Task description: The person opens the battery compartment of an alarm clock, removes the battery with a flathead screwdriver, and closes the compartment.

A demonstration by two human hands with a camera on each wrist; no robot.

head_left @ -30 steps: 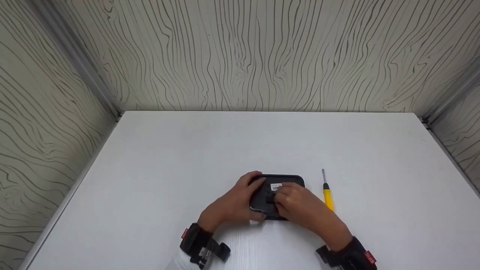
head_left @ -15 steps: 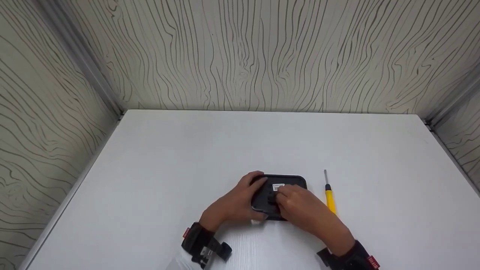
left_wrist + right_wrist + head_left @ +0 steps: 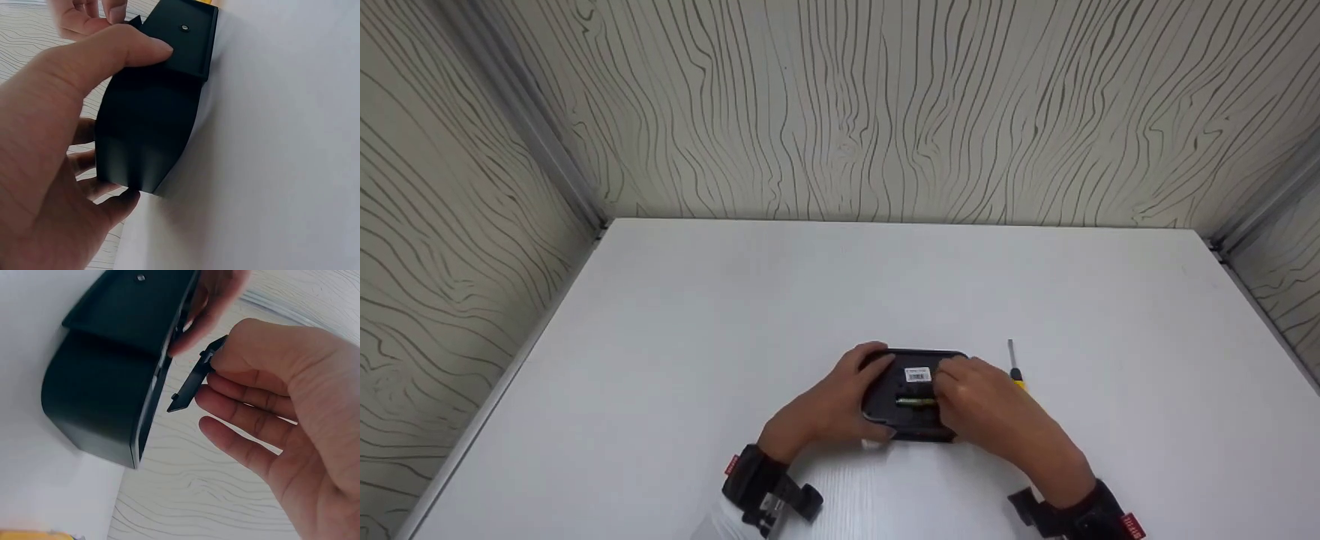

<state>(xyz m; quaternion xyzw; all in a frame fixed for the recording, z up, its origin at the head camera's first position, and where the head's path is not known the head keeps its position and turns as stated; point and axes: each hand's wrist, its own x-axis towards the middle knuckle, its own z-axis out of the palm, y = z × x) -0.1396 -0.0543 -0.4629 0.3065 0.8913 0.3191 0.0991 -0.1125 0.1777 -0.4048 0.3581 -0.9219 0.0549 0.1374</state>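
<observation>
In the head view, my left hand (image 3: 836, 397) grips the left end of a black plastic device (image 3: 881, 397), its thumb on one side and fingers on the other. A white label (image 3: 917, 375) sits on the face turned up to me. Below the label, a greenish-yellow battery (image 3: 913, 402) shows in an uncovered slot. My right hand (image 3: 986, 405) is over the device's right part and pinches a thin black battery cover (image 3: 194, 382), seen in the right wrist view with small tabs along its edge. There the cover is held apart from the device.
A screwdriver (image 3: 1016, 375) with a yellow handle lies on the white table (image 3: 750, 300) to the right, partly hidden behind my right hand. Wood-grain patterned panels (image 3: 840, 112) stand behind the table and at both sides.
The right hand has lifted the battery cover off the device and moved slightly right, exposing the battery. My left hand keeps its grip, almost unmoved.
</observation>
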